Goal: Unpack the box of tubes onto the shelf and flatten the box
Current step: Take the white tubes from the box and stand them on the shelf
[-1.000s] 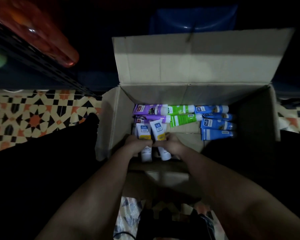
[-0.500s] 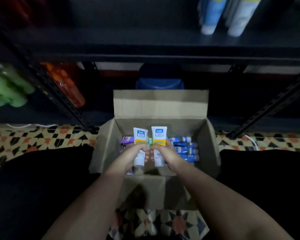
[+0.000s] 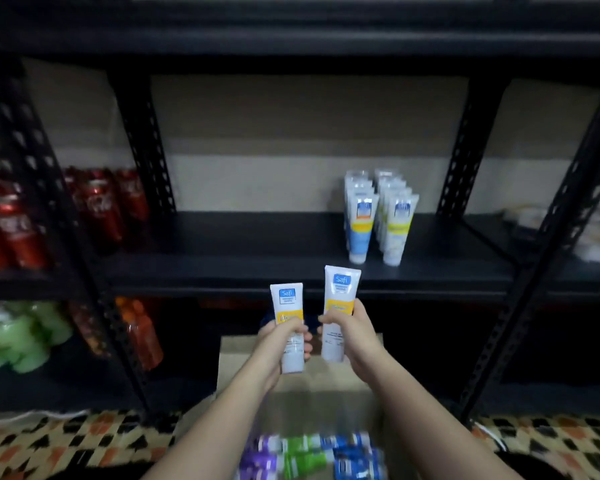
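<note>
head view: two white, yellow-banded tubes (image 3: 288,327) held upright.

dim light | black metal rack (image 3: 146,140) | beige wall (image 3: 309,133) | patterned floor (image 3: 84,441), apparently tiled

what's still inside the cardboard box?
The box still holds tubes lying flat: purple, green and blue. They are motion-blurred and the frame edge cuts them off, so a count isn't possible, and anything beneath them is hidden.
</note>
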